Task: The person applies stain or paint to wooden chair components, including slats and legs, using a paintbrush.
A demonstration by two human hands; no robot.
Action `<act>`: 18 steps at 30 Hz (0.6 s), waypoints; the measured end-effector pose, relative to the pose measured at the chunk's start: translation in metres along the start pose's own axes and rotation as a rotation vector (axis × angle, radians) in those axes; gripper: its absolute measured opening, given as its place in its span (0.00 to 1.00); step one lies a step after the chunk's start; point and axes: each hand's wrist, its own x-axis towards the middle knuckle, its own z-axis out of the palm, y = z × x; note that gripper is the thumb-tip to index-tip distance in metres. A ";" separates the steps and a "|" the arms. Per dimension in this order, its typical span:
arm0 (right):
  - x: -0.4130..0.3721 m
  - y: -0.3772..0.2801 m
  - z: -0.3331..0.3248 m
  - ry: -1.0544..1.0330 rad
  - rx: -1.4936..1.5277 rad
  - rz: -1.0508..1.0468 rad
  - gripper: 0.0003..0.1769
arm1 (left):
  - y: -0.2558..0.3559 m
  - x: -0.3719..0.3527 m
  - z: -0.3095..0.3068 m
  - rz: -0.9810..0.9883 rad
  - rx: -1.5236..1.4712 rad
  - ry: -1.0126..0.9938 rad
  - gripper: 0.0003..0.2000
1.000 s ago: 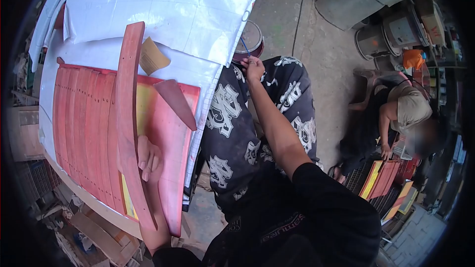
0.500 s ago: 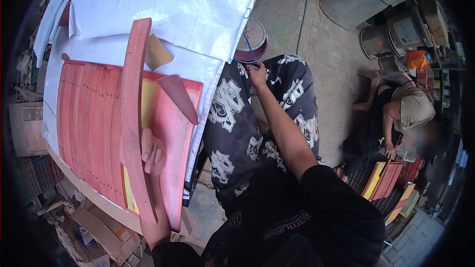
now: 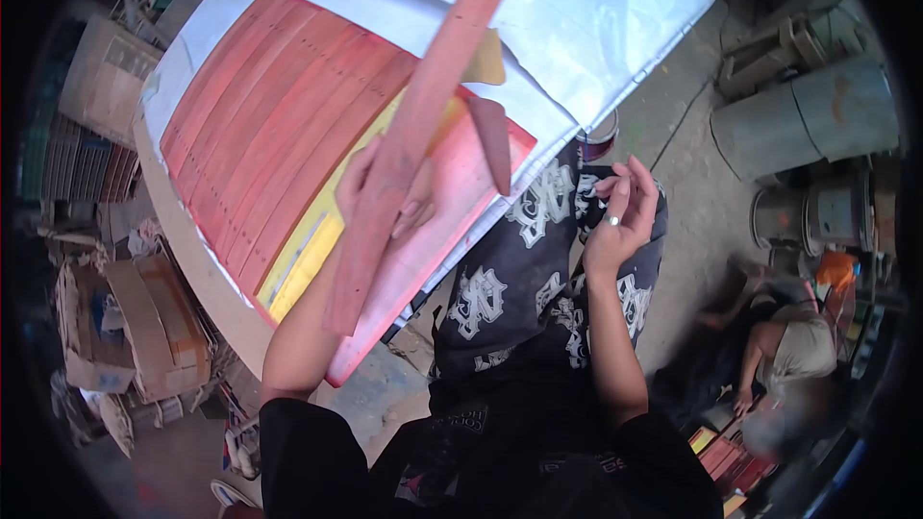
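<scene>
My left hand (image 3: 415,204) is wrapped round a long, curved red wooden piece (image 3: 411,135), held slantwise above the work surface. Beneath it lie a row of red slats (image 3: 279,106), a yellow strip (image 3: 300,274) and a pink-red board (image 3: 461,183). A short dark red piece (image 3: 491,139) rests near the board's upper end, with a tan scrap (image 3: 486,58) beside the long piece. Over my lap, my right hand (image 3: 627,216) is raised with a ring on one finger, its fingers bent and apart, holding nothing visible. A paint can (image 3: 601,137) is partly hidden by the table edge.
White sheeting (image 3: 596,14) covers the table. Cardboard boxes (image 3: 159,322) stand at the left. Metal drums (image 3: 817,120) and buckets (image 3: 812,216) are at the right. Another person (image 3: 798,346) sits at the lower right beside more red and yellow pieces.
My right hand has let go of the thin blue-handled tool at the can, risen and opened. My left hand still holds the long red piece, now tilted differently. The camera view has turned.
</scene>
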 end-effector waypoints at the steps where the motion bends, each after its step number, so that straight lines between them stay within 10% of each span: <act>1: -0.004 -0.015 0.008 -0.043 0.050 -0.029 0.14 | -0.001 0.000 0.001 -0.009 0.017 0.006 0.31; 11: -0.003 -0.048 0.066 -0.464 -0.757 0.035 0.20 | -0.005 0.001 -0.003 0.003 0.054 -0.143 0.25; 18: -0.005 -0.032 0.055 -0.519 -0.161 0.426 0.18 | 0.000 0.000 0.010 0.010 0.247 -0.122 0.29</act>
